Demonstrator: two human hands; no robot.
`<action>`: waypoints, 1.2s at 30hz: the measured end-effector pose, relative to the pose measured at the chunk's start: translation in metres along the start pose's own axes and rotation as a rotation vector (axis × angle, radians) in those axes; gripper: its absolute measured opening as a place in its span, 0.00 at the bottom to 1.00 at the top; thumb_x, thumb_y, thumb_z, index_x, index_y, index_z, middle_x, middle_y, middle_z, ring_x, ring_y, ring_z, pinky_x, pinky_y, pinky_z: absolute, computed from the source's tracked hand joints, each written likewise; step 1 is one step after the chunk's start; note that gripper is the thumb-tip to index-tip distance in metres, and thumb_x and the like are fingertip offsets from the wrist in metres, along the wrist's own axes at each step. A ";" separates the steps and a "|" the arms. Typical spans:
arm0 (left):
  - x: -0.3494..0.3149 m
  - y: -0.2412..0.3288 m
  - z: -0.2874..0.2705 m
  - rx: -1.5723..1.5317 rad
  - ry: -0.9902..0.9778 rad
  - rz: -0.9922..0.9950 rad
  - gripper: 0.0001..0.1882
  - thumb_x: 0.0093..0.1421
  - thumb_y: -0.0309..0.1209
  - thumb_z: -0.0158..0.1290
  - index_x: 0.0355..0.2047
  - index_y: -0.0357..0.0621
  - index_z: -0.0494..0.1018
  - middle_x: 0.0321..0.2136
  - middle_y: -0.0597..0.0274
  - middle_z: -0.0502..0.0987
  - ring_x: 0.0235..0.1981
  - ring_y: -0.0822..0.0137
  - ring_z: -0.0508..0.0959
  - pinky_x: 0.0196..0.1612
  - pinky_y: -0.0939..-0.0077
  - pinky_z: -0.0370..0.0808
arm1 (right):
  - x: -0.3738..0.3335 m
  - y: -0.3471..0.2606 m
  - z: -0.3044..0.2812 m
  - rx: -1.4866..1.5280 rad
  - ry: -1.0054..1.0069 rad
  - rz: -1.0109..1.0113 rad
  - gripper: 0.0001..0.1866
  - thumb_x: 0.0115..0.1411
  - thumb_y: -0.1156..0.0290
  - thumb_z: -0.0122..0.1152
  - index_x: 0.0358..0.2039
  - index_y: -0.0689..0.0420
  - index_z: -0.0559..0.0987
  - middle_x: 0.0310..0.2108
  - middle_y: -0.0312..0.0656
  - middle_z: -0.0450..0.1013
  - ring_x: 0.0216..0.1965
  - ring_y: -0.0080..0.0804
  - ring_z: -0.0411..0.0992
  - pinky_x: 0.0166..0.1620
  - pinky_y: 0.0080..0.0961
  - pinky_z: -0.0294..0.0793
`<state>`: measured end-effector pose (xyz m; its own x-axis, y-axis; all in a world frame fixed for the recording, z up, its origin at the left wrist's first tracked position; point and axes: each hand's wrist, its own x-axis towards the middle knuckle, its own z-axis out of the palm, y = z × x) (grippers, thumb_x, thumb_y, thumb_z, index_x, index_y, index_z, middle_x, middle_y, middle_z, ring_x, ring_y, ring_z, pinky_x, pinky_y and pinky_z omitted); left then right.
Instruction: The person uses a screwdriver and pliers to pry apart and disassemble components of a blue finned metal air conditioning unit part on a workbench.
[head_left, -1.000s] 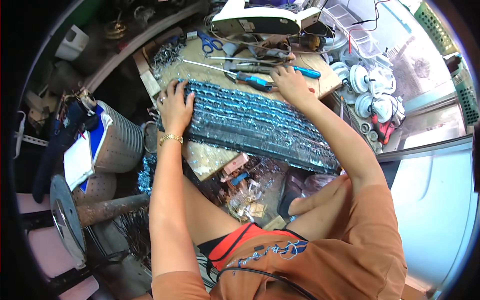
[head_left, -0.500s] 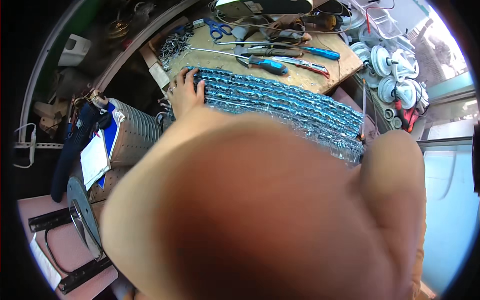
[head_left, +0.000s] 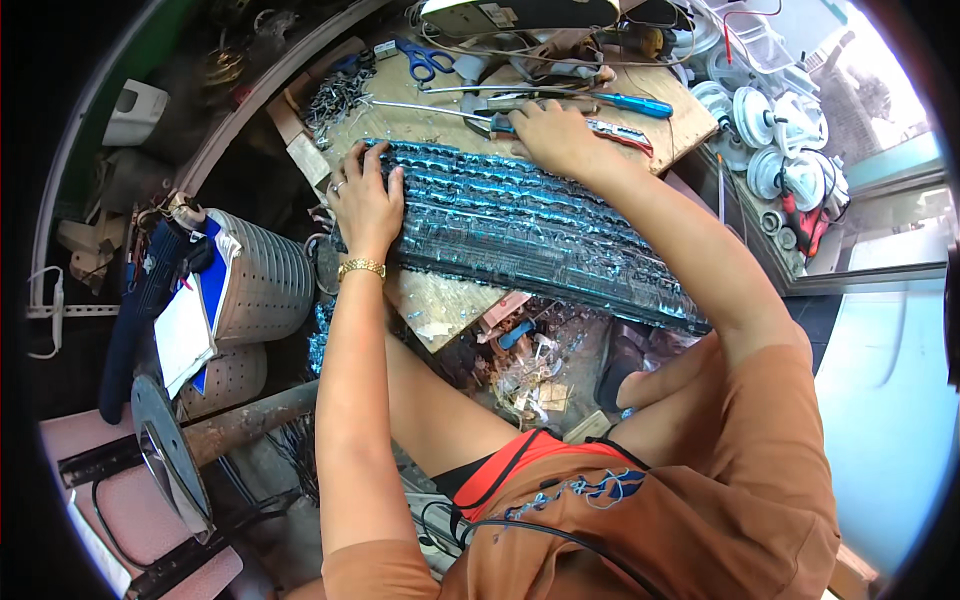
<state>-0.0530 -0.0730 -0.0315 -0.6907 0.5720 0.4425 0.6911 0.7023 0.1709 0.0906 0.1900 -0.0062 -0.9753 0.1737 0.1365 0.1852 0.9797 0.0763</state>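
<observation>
A long blue finned coil (head_left: 520, 225), its metal fins ragged and crushed in rows, lies slanting across the wooden bench (head_left: 440, 310). My left hand (head_left: 367, 205) rests on its left end, fingers spread over the corner and thumb apart. Beyond the coil's far edge, my right hand (head_left: 555, 138) is closed over the blue and black handle of a screwdriver (head_left: 425, 108). The long shaft points left along the bench, and most of the handle is hidden under my fingers. Just right of that hand lies a red-handled cutter (head_left: 625, 135).
Blue scissors (head_left: 425, 62), a blue-handled screwdriver (head_left: 640, 104) and a heap of small metal bits (head_left: 340, 98) lie toward the back. White plastic wheels (head_left: 765, 140) are piled right. A perforated drum (head_left: 265, 275) stands left; scraps (head_left: 530, 370) litter the floor below.
My right arm, which blurred across most of the view, has swung up and away, and its hand has come onto the screwdriver handle. My left hand stays on the coil's left end.
</observation>
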 end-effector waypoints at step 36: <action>0.016 -0.018 0.005 0.154 -0.061 -0.106 0.38 0.62 0.61 0.57 0.68 0.58 0.69 0.63 0.55 0.73 0.63 0.43 0.70 0.60 0.43 0.70 | -0.238 0.037 -0.198 1.354 -0.815 0.820 0.24 0.71 0.71 0.53 0.66 0.54 0.73 0.34 0.39 0.78 0.27 0.25 0.78 0.31 0.21 0.75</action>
<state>-0.0772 -0.0741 -0.0314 -0.7726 0.5126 0.3745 0.5763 0.8137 0.0752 0.3533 0.1654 0.1592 -0.5780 0.2012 -0.7909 0.7990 -0.0577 -0.5986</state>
